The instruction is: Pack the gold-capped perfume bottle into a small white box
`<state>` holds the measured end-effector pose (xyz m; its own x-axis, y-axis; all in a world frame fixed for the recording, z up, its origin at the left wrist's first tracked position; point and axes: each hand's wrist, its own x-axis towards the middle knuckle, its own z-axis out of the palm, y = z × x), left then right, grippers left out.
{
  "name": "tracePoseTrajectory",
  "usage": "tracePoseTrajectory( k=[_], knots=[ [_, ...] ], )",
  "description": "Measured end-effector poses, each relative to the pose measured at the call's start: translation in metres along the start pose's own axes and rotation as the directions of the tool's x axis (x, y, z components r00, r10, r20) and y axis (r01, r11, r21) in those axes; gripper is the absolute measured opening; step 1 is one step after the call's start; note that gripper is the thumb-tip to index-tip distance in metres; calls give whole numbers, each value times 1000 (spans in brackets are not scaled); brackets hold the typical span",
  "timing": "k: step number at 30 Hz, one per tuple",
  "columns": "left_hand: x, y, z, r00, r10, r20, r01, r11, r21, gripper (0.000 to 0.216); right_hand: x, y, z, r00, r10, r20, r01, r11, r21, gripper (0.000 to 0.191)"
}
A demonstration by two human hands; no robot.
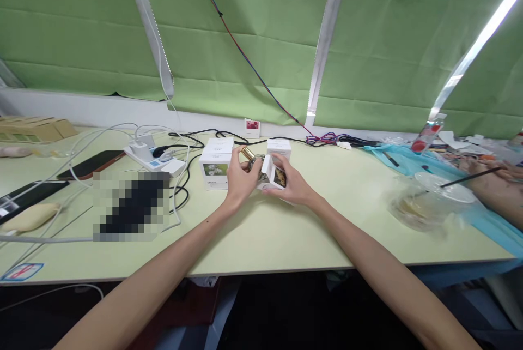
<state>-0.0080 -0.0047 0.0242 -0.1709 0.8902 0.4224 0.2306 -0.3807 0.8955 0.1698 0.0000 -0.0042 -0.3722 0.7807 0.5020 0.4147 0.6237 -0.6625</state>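
Note:
My left hand (240, 180) is closed on a small glass perfume bottle with a gold cap (247, 152), tilted to the left. My right hand (295, 182) grips a small white box (267, 171) with a dark gold picture on its side. The bottle meets the box at its raised white end, and my fingers hide part of both; I cannot tell how far the bottle is inside. Just left of my left hand stand white boxes (216, 169), one with a flower picture. Behind my right hand is another white box (279, 146).
A power strip (152, 160) with tangled cables and phones (92, 166) lie to the left. At right are a plastic drink cup (412, 208) with a straw, a blue cloth (404, 164), a bottle (427, 134) and another person's arm (490, 186). A small picture card (252, 127) leans at the back.

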Motion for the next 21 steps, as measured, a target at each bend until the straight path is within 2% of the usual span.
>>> tracePoseTrajectory(
  k=[11, 21],
  knots=[
    [1, -5, 2, 1000, 23, 7, -23, 999, 27, 51, 1, 0, 3, 997, -36, -61, 34, 999, -37, 94],
    [0, -7, 2, 998, 64, 28, -65, 996, 69, 46, -1, 3, 5, 997, -26, -75, 21, 998, -65, 99]
  ],
)
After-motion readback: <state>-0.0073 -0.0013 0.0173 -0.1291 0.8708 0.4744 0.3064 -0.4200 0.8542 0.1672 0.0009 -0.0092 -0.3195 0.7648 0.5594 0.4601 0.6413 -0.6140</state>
